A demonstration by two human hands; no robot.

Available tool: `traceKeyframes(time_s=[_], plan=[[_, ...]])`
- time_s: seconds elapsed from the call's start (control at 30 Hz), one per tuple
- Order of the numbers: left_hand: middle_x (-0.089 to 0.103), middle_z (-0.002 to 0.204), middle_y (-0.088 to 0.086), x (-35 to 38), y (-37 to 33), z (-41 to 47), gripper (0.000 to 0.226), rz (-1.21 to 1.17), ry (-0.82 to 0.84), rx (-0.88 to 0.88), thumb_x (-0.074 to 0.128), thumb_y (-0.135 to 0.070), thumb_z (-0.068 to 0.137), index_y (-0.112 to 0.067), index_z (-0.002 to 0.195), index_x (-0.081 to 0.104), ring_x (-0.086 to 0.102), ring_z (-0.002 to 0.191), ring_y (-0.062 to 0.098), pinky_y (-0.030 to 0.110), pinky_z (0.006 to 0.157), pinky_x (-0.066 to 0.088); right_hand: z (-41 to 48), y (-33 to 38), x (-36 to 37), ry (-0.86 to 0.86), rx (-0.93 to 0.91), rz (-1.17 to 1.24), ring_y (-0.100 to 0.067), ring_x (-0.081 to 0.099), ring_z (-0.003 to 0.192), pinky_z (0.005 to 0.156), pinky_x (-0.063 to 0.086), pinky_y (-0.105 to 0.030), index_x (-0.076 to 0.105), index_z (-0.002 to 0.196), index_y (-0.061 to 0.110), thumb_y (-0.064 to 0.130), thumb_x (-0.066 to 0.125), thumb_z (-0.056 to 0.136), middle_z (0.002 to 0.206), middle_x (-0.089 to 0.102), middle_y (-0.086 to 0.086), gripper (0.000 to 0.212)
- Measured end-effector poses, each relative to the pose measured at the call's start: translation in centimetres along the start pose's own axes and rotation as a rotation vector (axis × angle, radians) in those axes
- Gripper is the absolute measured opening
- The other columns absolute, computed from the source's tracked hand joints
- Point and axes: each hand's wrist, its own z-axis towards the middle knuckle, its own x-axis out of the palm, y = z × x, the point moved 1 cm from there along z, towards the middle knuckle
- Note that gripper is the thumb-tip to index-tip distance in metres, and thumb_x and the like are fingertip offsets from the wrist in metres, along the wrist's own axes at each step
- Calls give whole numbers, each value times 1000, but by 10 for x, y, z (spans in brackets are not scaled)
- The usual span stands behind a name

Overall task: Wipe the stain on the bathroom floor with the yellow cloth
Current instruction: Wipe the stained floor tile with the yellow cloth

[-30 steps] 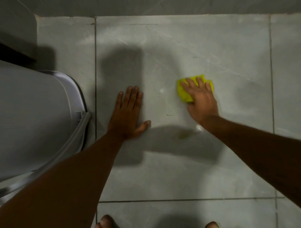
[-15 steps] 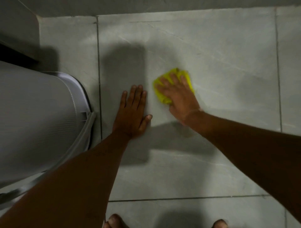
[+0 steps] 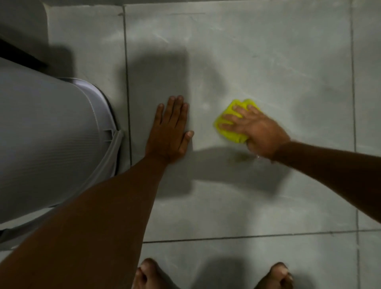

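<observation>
My right hand [image 3: 257, 132] presses the yellow cloth [image 3: 231, 135] flat against the grey floor tile [image 3: 268, 61], fingers spread over it and pointing left. Most of the cloth is hidden under the hand; its left and lower edges show. A faint brownish stain [image 3: 240, 157] lies on the tile just below the cloth, in the arm's shadow. My left hand [image 3: 170, 134] rests flat on the same tile, palm down, fingers together, a short way left of the cloth and apart from it.
A large grey plastic bin [image 3: 51, 134] stands at the left, close to my left forearm. My bare toes [image 3: 148, 274] show at the bottom edge. A wall base [image 3: 82, 2] runs along the top. Dark grout lines cross the floor.
My right hand has slid the cloth back to the right, away from my left hand, after sweeping it left half a second ago. My left hand stays planted.
</observation>
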Motion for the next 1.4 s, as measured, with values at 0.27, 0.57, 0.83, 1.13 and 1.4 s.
traceKeyframes(time_s=[0.27,0.57,0.83,1.13,1.4], plan=[[13,167,18,-4,0,0,75,9,1,-14,32,-44,96,-5,158,16,9,156,36,57,126,12,-39,61,20,45,-141,66,-38,38,138,116,17,-56,47,139,23,21,28,87,144,51,-8,56],[13,167,19,-4,0,1,74,5,7,-2,32,-43,97,-4,158,15,9,156,38,57,126,10,-54,80,44,33,-38,56,-37,20,145,119,9,-57,42,142,25,20,27,89,154,37,-5,56],[13,167,19,-1,0,0,75,37,-6,-5,31,-45,97,-6,158,13,9,156,37,56,126,10,-50,98,55,-25,209,91,-38,19,146,118,12,-59,37,145,25,16,32,79,154,36,-4,67],[13,167,20,-1,0,-1,75,35,-20,2,34,-44,97,-5,158,14,9,156,38,57,126,9,-58,120,71,-78,403,167,-37,19,146,119,10,-58,36,145,28,9,49,69,155,36,-1,80],[13,167,20,-1,0,0,74,43,-22,1,33,-44,97,-5,158,14,8,156,38,57,126,9,-85,88,70,-71,497,132,-36,17,147,119,13,-58,33,146,28,7,51,69,156,33,-2,82]])
